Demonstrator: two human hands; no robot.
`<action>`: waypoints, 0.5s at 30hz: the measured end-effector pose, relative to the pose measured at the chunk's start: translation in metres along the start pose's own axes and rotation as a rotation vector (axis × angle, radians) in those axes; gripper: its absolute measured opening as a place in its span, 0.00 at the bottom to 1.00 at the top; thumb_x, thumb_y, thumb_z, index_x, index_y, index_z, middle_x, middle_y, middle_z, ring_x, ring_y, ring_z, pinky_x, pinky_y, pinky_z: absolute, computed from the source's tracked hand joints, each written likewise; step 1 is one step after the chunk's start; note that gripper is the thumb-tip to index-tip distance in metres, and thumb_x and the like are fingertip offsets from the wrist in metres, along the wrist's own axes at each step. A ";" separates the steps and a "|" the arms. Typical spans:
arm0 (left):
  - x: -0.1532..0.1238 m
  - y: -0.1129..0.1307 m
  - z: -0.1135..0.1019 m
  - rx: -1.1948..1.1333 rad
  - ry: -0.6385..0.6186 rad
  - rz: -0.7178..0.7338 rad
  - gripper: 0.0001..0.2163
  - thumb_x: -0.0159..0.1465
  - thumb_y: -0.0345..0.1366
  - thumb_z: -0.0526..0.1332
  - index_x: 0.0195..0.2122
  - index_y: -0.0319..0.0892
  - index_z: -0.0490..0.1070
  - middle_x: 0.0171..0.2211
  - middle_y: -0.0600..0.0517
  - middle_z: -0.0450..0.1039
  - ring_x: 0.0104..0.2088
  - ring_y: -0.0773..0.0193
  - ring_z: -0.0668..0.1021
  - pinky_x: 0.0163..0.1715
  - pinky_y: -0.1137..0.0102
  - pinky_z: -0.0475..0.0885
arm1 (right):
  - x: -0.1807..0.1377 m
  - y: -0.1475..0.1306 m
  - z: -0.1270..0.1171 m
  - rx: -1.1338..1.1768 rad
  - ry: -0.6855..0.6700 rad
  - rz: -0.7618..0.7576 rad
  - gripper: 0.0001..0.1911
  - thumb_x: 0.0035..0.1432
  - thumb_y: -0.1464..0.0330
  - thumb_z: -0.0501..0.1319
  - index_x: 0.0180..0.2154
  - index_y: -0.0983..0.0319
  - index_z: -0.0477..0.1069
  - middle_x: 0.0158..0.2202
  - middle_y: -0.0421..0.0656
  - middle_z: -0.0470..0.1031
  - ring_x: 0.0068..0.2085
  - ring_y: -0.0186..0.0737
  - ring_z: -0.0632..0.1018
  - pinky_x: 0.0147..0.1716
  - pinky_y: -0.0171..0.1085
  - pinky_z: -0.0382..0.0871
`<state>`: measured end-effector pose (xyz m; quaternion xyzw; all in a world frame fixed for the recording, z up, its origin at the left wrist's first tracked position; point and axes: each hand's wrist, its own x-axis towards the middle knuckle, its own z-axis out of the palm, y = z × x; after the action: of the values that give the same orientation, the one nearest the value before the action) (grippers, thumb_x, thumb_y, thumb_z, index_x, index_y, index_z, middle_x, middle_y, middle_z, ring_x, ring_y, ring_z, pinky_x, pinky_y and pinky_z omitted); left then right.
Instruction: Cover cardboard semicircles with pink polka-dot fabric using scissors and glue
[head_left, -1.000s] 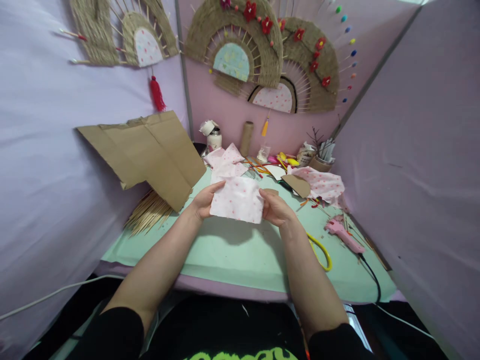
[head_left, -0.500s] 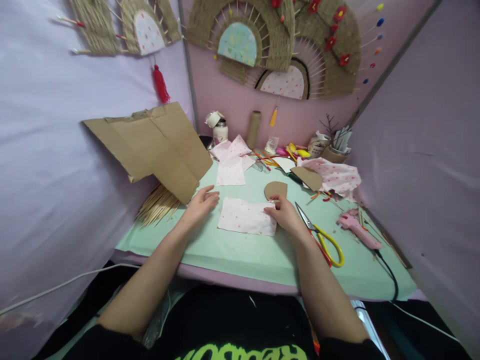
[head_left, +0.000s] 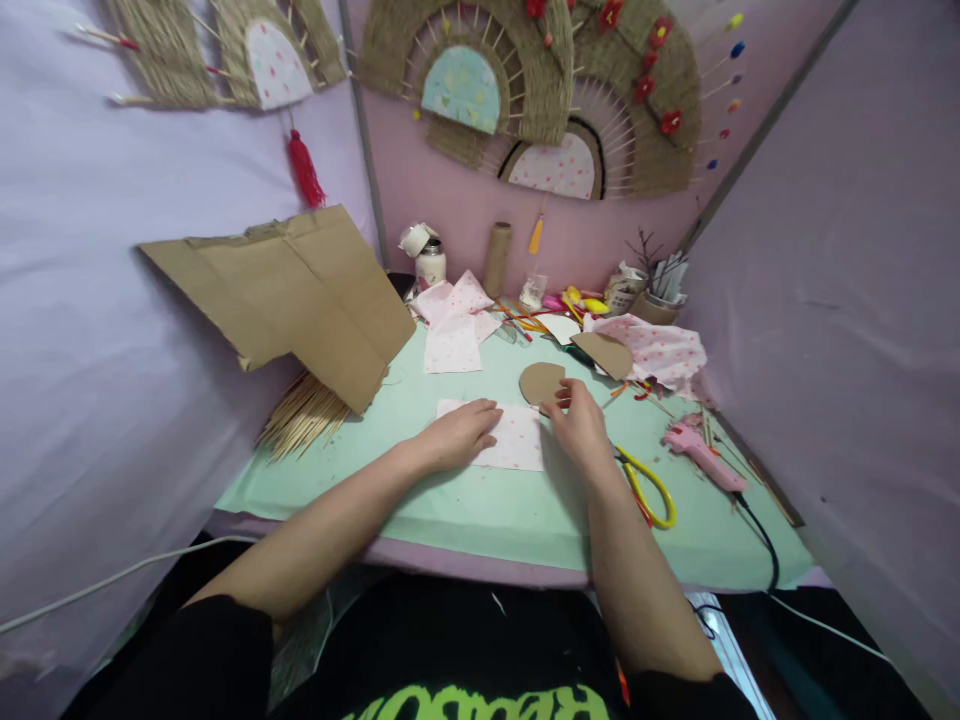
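A pale pink dotted fabric piece [head_left: 517, 455] lies flat on the green tabletop in front of me. My left hand [head_left: 461, 435] rests on it, palm down with fingers stretched out, covering its middle. Just behind the fabric is a small rounded cardboard piece [head_left: 540, 384] with one straight edge. The fingers of my right hand [head_left: 577, 420] are closed at its lower right edge, thumb below and index finger above. Scissors with yellow and red handles [head_left: 651, 488] lie right of my right wrist, their blades hidden behind it.
Large cardboard [head_left: 315, 290] leans at left over bamboo sticks [head_left: 300, 420]. A pink glue gun [head_left: 705, 455] with a black cord lies at right. Behind are dotted fabric [head_left: 454, 340], crumpled fabric [head_left: 667, 350], a cardboard tube [head_left: 497, 260] and a jar [head_left: 430, 265]. Woven pieces hang on the wall.
My left hand has moved right from the bare tabletop onto the fabric. My right hand has left the fabric's corner and shifted up to the rounded cardboard piece.
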<state>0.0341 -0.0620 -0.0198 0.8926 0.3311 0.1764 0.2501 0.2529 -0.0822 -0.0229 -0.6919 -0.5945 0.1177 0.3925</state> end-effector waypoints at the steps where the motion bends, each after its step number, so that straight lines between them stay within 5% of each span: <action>1: -0.001 -0.002 0.001 0.057 -0.023 -0.002 0.19 0.62 0.35 0.57 0.55 0.40 0.64 0.59 0.42 0.61 0.60 0.53 0.63 0.58 0.61 0.57 | 0.003 0.001 -0.005 -0.044 0.024 0.013 0.22 0.52 0.65 0.58 0.49 0.66 0.64 0.41 0.52 0.73 0.37 0.44 0.75 0.39 0.43 0.67; 4: -0.005 -0.003 0.000 0.221 -0.059 -0.018 0.21 0.64 0.37 0.54 0.57 0.36 0.60 0.61 0.39 0.58 0.62 0.53 0.60 0.60 0.60 0.55 | 0.020 0.001 -0.024 -0.188 0.016 0.024 0.21 0.53 0.65 0.58 0.49 0.67 0.65 0.42 0.53 0.73 0.40 0.47 0.74 0.40 0.43 0.66; 8: -0.005 -0.002 0.001 0.308 -0.059 -0.055 0.23 0.64 0.40 0.53 0.58 0.34 0.60 0.62 0.36 0.55 0.63 0.49 0.58 0.61 0.57 0.53 | 0.050 -0.004 -0.043 -0.370 -0.169 0.000 0.21 0.52 0.66 0.61 0.48 0.66 0.67 0.44 0.53 0.74 0.43 0.49 0.74 0.40 0.41 0.65; 15: -0.007 0.000 0.002 0.322 -0.057 -0.083 0.23 0.65 0.42 0.51 0.60 0.38 0.59 0.64 0.38 0.51 0.64 0.47 0.54 0.61 0.56 0.52 | 0.057 -0.022 -0.027 -0.486 -0.571 -0.371 0.06 0.51 0.70 0.61 0.32 0.62 0.75 0.35 0.45 0.76 0.36 0.40 0.74 0.33 0.33 0.61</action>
<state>0.0295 -0.0671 -0.0225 0.9113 0.3846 0.0852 0.1202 0.2687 -0.0415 0.0276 -0.5851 -0.8045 0.0887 0.0518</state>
